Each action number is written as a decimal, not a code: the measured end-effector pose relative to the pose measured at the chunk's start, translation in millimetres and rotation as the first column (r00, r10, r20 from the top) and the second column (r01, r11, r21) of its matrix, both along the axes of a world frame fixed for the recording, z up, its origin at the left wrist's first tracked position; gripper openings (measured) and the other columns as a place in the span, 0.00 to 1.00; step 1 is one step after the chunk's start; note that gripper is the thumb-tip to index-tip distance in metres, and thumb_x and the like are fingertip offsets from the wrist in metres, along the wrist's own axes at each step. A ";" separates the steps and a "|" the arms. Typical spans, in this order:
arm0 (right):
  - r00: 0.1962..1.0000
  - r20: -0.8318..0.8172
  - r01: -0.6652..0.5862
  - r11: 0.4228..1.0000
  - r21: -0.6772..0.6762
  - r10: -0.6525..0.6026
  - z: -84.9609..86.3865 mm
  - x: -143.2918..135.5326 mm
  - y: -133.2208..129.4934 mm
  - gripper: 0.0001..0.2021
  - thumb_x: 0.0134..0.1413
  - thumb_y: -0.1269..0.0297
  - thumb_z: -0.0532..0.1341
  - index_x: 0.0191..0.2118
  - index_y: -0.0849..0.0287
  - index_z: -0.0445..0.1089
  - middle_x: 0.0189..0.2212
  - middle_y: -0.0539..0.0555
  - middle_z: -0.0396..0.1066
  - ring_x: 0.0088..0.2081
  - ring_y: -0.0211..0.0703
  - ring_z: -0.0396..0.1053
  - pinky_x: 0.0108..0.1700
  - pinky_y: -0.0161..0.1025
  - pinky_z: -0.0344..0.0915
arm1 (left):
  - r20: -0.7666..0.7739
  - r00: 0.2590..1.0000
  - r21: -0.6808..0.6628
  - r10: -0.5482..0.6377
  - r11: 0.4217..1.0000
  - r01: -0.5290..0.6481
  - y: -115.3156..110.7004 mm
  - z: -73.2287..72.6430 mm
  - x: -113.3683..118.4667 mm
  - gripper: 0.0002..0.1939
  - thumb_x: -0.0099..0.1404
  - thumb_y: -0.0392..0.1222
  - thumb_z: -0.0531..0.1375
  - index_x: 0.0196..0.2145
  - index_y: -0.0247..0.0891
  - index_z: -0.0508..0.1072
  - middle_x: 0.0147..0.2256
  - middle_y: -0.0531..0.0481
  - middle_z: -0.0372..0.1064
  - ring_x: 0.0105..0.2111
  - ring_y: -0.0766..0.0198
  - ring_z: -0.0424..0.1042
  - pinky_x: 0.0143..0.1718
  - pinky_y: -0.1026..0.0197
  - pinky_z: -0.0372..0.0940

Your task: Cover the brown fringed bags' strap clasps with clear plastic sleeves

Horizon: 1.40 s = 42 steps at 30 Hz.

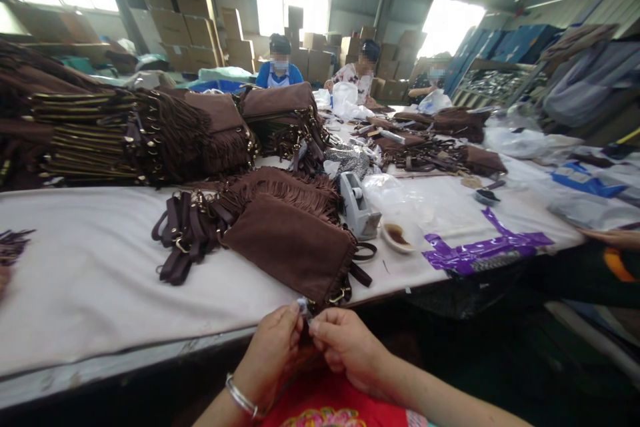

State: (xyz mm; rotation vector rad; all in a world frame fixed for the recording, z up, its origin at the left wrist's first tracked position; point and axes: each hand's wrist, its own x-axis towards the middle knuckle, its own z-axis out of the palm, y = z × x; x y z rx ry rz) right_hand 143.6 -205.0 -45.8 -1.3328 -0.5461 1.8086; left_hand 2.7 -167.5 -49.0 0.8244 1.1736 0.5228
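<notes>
Pinching a tiny pale piece (303, 307) between them, the left hand (270, 353) and the right hand (345, 347) meet just off the near edge of the table (100, 280), right below the brown suede bag (290, 247). Both hands are closed on that small bit, fingertips pressed together; what it is exactly, I can't tell, it's too small. It sits just under the bag's near corner, close to the brass hardware (339, 296). By the look of it, it's light and easily dropped, so a fingertip pinch suits it. The bag itself looks soft and floppy, fringe (285, 187) spilling off its far side; I'd take it by the body or the strap rings, not the fringe. Left of the bag lies a bundle of straps (185, 233); right of it, a tape dispenser (356, 207), a small dish (397, 237) and purple tape strips (485, 250). Beyond the bag, other people work at the far end.
</notes>
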 end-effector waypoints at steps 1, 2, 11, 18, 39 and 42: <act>1.000 0.005 0.027 1.000 0.000 -0.027 -0.1 -0.6 0.4 0.13 0.42 0.58 0.65 0.25 0.60 0.61 0.15 0.42 0.59 0.13 0.24 0.44 0.16 0.30 0.35 | 0.008 1.000 -0.024 0.025 0.999 -0.025 -0.8 1.7 0.4 0.25 0.57 0.67 0.53 0.25 0.41 0.58 0.16 0.65 0.42 0.14 0.75 0.40 0.14 0.69 0.37; 0.999 0.018 0.050 0.999 0.006 -0.050 -0.1 -0.7 0.6 0.13 0.42 0.58 0.65 0.24 0.60 0.61 0.15 0.42 0.59 0.13 0.24 0.44 0.16 0.30 0.35 | 0.027 0.998 -0.061 0.054 0.997 -0.052 -1.6 3.6 1.0 0.24 0.57 0.66 0.54 0.25 0.41 0.58 0.16 0.65 0.43 0.14 0.75 0.39 0.15 0.69 0.36; 0.985 0.137 0.109 0.994 0.000 -0.108 -2.9 -0.5 -1.8 0.09 0.40 0.63 0.61 0.21 0.60 0.61 0.12 0.42 0.57 0.12 0.26 0.45 0.16 0.30 0.37 | 0.236 0.961 -0.224 0.144 0.970 -0.091 -2.1 1.7 4.1 0.22 0.55 0.61 0.60 0.26 0.39 0.60 0.16 0.64 0.45 0.15 0.77 0.40 0.16 0.71 0.35; 0.994 0.094 0.065 0.993 -0.096 -0.056 -7.9 -12.0 4.9 0.08 0.38 0.63 0.61 0.21 0.59 0.60 0.12 0.42 0.57 0.11 0.25 0.44 0.14 0.31 0.35 | 0.345 0.922 -0.425 0.178 0.905 -0.016 -0.7 4.1 -3.0 0.19 0.58 0.55 0.61 0.26 0.39 0.60 0.16 0.65 0.41 0.15 0.78 0.35 0.15 0.72 0.32; 0.951 -0.298 0.048 0.992 -0.120 -0.082 -30.2 -0.2 -11.0 0.18 0.40 0.56 0.71 0.33 0.64 0.72 0.24 0.51 0.71 0.24 0.33 0.67 0.25 0.29 0.57 | -0.666 0.736 0.571 -0.123 0.551 0.609 -21.2 -16.7 -15.5 0.17 0.70 0.42 0.43 0.36 0.39 0.71 0.32 0.43 0.72 0.31 0.58 0.70 0.34 0.59 0.62; 0.945 -0.296 0.123 0.989 -0.079 -0.141 -33.4 -0.7 -12.5 0.18 0.37 0.58 0.74 0.30 0.66 0.72 0.24 0.51 0.71 0.25 0.34 0.66 0.27 0.31 0.59 | -0.716 0.678 0.540 -0.165 0.484 0.688 -18.7 -5.2 -20.2 0.13 0.67 0.44 0.49 0.38 0.39 0.71 0.35 0.44 0.72 0.34 0.56 0.71 0.36 0.57 0.62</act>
